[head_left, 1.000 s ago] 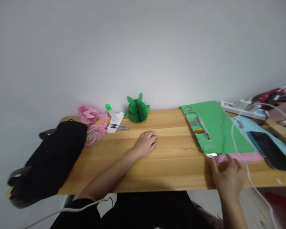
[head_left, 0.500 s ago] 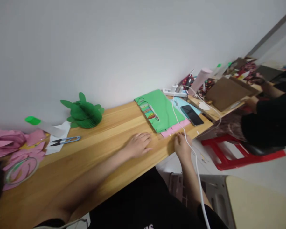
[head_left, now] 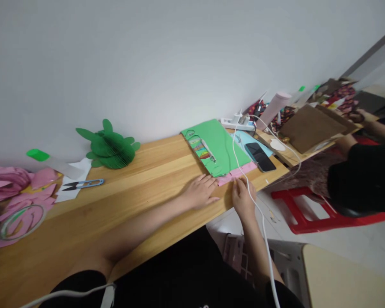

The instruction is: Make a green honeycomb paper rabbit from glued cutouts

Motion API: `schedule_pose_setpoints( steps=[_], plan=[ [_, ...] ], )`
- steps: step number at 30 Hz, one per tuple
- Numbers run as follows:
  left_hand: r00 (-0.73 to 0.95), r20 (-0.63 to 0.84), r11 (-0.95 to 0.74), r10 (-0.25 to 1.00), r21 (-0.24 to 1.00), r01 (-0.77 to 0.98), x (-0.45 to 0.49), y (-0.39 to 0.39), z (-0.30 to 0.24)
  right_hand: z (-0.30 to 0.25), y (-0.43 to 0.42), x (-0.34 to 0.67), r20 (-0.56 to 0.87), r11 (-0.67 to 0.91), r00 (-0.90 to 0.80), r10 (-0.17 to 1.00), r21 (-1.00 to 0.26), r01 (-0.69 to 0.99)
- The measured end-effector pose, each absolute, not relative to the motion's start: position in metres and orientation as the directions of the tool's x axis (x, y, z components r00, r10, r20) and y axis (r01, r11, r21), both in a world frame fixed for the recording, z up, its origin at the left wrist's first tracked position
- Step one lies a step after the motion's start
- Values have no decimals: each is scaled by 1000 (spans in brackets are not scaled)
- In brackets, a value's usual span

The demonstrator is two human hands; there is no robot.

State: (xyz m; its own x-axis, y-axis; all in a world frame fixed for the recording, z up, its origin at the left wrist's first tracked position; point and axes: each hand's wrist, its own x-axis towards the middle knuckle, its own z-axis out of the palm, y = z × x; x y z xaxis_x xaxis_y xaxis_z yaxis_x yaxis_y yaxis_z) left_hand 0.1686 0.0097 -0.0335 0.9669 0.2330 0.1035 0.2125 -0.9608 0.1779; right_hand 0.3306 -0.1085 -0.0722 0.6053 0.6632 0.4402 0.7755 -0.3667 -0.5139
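Note:
My left hand lies palm down on the wooden table, fingers stretched out. Its fingertips reach the lower corner of a green paper sheet and the edge of pink paper beneath it. My right hand rests at the table's front edge, its fingers curled by the pink paper; whatever they may hold is hidden. A white cable runs over the green sheet and past my right hand. On the green sheet lie a pen-like tool and a multicoloured strip.
A phone and power strip are on the right. Leftward are a green paper honeycomb piece, thread snips, a green-capped glue tube, pink paper pieces and a tape roll. Another person's sleeve is far right, above a red stool.
My left hand has slid right and slightly up, reaching the corner of the green and pink paper. My right hand has barely moved. The view has shifted slightly.

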Motion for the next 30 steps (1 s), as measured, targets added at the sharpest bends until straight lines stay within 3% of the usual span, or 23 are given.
schedule_pose_setpoints(
  steps=[4,9,12,16,22,25,30],
  plan=[
    [985,70,-969,157,202,140,186,13,-38,-65,-100,334,414,-310,609,676,-591,745],
    [978,20,-948,210,249,198,202,11,-41,-57,-88,341,352,-203,659,665,-763,614],
    [969,33,-940,246,251,230,203,9,-37,-58,-82,342,277,-143,737,617,-881,450],
    [957,66,-933,283,252,258,199,11,-29,-60,-69,342,103,23,808,580,-994,111],
    [954,164,-955,251,201,217,199,19,-22,-45,-47,354,-118,242,771,625,-910,-336],
    [949,186,-960,254,168,224,197,26,-17,-31,-44,359,-171,291,749,640,-848,-443],
    [885,209,-907,416,161,389,191,39,-11,-11,-43,364,-194,330,719,668,-788,-519]
  ],
)
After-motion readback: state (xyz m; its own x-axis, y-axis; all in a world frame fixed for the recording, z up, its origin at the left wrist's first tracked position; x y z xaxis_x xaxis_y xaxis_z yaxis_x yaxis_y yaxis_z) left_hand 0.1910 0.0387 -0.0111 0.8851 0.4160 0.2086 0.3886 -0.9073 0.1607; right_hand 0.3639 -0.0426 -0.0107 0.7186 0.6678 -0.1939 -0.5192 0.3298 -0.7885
